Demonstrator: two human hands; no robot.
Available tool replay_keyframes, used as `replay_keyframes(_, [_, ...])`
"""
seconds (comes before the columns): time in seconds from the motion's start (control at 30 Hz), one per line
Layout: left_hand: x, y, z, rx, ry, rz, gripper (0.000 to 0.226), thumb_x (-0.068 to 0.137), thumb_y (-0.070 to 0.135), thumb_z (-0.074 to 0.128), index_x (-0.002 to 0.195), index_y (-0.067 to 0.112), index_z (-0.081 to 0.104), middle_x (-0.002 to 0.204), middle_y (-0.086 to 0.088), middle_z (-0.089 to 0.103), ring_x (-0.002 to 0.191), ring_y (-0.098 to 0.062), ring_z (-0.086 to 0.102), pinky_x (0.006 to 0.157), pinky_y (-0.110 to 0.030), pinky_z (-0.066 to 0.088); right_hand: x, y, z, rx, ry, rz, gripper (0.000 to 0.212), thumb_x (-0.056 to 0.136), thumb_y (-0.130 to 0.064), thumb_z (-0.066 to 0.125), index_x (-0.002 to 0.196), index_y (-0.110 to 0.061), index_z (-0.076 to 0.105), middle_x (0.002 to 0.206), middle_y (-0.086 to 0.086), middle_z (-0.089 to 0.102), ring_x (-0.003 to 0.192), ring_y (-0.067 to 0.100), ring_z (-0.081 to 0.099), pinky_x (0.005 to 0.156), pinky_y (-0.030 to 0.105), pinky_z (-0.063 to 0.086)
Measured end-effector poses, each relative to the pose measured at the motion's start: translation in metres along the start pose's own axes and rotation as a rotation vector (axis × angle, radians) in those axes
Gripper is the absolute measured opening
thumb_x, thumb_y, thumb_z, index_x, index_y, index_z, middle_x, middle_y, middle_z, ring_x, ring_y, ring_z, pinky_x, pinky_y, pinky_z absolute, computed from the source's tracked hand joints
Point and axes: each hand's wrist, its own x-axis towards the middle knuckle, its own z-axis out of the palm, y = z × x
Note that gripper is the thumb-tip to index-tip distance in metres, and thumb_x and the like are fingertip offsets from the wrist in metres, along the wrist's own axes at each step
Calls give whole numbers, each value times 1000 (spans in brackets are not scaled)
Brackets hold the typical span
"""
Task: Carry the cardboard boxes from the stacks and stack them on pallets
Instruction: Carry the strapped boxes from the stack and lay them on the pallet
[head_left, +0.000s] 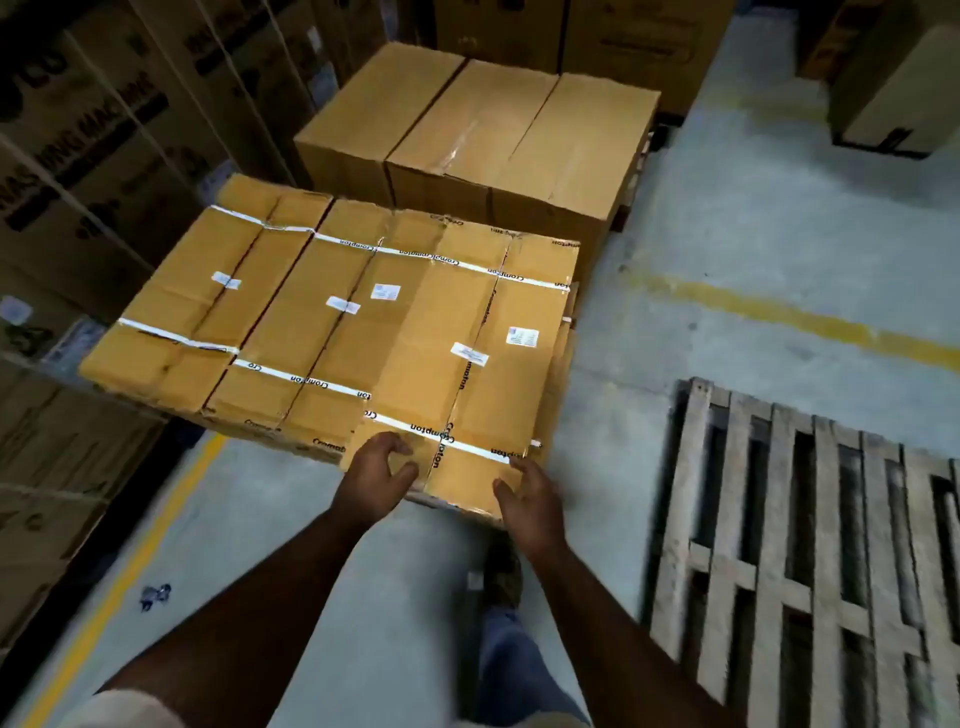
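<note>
A low stack of flat brown cardboard boxes with white printed straps lies in front of me. The nearest box (467, 374) sits at the stack's right side and juts slightly toward me. My left hand (375, 474) rests on its near left corner with fingers loosely curled on the top. My right hand (527, 493) touches its near right corner, fingers spread along the edge. Two more strapped boxes (228, 312) lie side by side to the left. An empty wooden pallet (810, 530) lies on the floor to my right.
Three taller plain boxes (483, 135) stand behind the stack. Large printed cartons (78, 171) wall the left side. More cartons stand at the back and far right (893, 83). Yellow floor lines (795, 312) cross the grey concrete. My foot (501, 571) is below the box.
</note>
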Motion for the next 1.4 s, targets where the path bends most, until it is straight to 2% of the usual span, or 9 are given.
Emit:
replay_keyframes(0.1, [42,-23,12,44,73,-93,47,77,27,82,114,4,63,115,-15,64,110,-37,60,98,-45,50,35,0,13,6,69,91,72,92,-27,75,155,-20,41,153,2,51,138,26,50,116,39,42])
replay_keyframes(0.2, [67,-23,10,73,-10,-258,68,68,24,91,123,-2,59,119,-20,64,114,-39,61,99,-50,52,56,6,25,63,19,191,85,89,-25,76,160,-22,29,151,2,52,134,27,54,113,43,46])
replay_keyframes(0.27, [79,-19,6,12,-61,-354,71,70,25,87,130,6,53,123,-10,61,117,-33,61,99,-47,53,67,10,28,27,22,211,80,90,-25,74,159,-22,33,148,4,55,132,30,56,111,44,48])
replay_keyframes(0.47, [108,-39,4,51,-40,-373,80,66,14,91,133,9,48,131,-14,57,124,-35,56,104,-50,49,90,22,25,159,12,342,54,94,-33,72,144,-32,51,137,2,65,119,26,63,106,51,52])
replay_keyframes(0.67, [130,-55,-7,33,-92,-443,82,65,50,90,132,15,57,136,-12,56,124,-37,55,107,-52,47,100,24,29,373,25,373,52,88,-39,82,134,-38,56,128,-5,67,112,21,65,103,53,54])
replay_keyframes(0.77, [126,-66,-14,-155,-34,-427,83,56,61,87,122,18,63,122,-4,66,112,-30,63,99,-53,54,78,15,30,429,110,329,51,94,-32,77,140,-34,55,125,-4,68,109,19,66,96,47,57])
replay_keyframes(0.9, [95,-51,-30,-422,-42,-421,66,76,27,92,122,15,46,115,-3,60,107,-24,61,90,-41,51,32,-1,21,452,158,288,42,98,-31,71,136,-38,55,121,-5,67,103,15,65,82,39,57])
replay_keyframes(1.1, [39,-34,-34,-469,-138,-363,65,79,24,90,123,16,43,109,1,58,108,-27,59,96,-47,52,-49,7,3,398,259,255,47,98,-31,70,144,-27,57,118,-4,69,101,16,67,70,28,55])
replay_keyframes(1.4, [-11,42,5,-439,-271,-117,75,77,24,91,138,15,49,124,3,61,112,-23,62,103,-46,52,-134,34,-64,443,454,230,47,99,-22,71,142,-32,54,122,-2,69,98,7,64,81,32,52])
